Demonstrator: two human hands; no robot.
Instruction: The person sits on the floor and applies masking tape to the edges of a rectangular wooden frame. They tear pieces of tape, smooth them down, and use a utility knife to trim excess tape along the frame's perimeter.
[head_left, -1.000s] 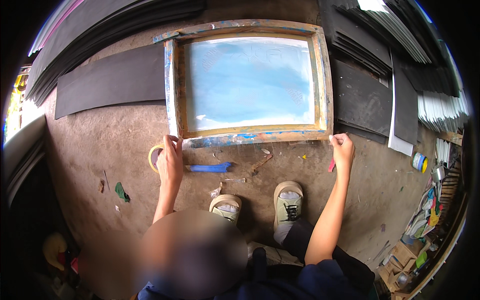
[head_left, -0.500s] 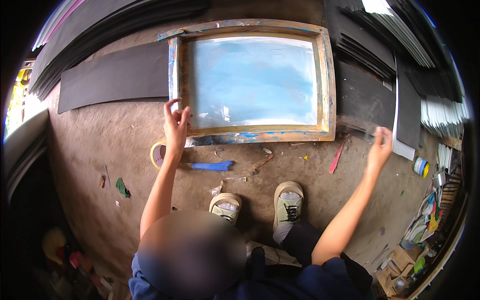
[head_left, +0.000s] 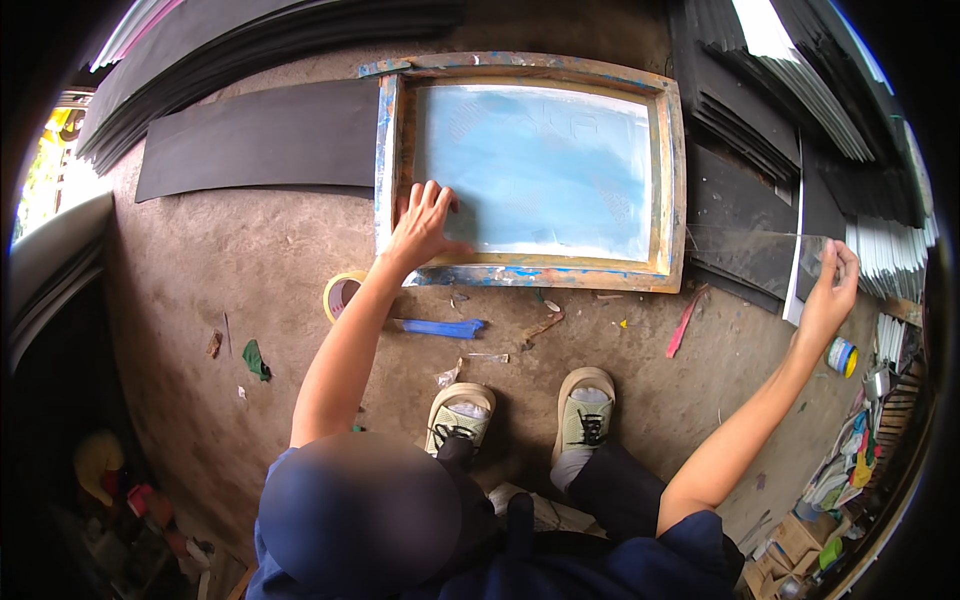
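A wooden screen-printing frame (head_left: 560, 275), spattered with blue paint, lies on the floor with a blue mesh (head_left: 535, 170) inside it. My left hand (head_left: 425, 225) rests over the frame's near left corner, thumb spread along the near bar and fingers reaching over the mesh's edge. Off to the right, my right hand (head_left: 838, 275) pinches the end of a clear plastic strip (head_left: 760, 240). This see-through strip stretches from beside the frame's right side to my fingertips, above black sheets. Whether it is tape or film I cannot tell.
Black sheets (head_left: 270, 135) lie left of the frame, and more are stacked (head_left: 750, 130) at the right. A tape roll (head_left: 341, 293), a blue strip (head_left: 445, 328) and a red strip (head_left: 688, 322) lie on the concrete floor. A small tin (head_left: 842, 357) stands at the right.
My left hand has shifted from the frame's left edge onto its near left corner, fingers spreading. My right hand has moved right and slightly up, with the clear strip now drawn out straight.
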